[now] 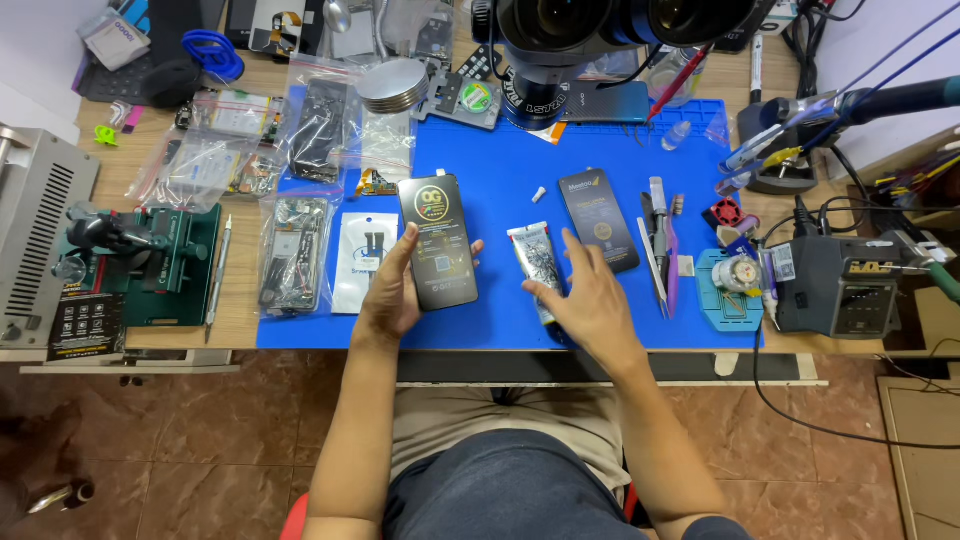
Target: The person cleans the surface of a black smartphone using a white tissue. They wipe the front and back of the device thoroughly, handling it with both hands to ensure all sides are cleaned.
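At a blue silicone work mat (500,170), the left hand (392,295) clasps a black rectangular phone (438,242) by its edges; the right hand (585,298), fingers spread, touches a crumpled silver glue tube (537,265) just right; a steady, level hold seems wise.

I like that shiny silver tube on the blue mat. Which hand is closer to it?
Right. The right hand rests on the tube, its thumb on the lower end. The left hand is off to the tube's left, holding a black phone.
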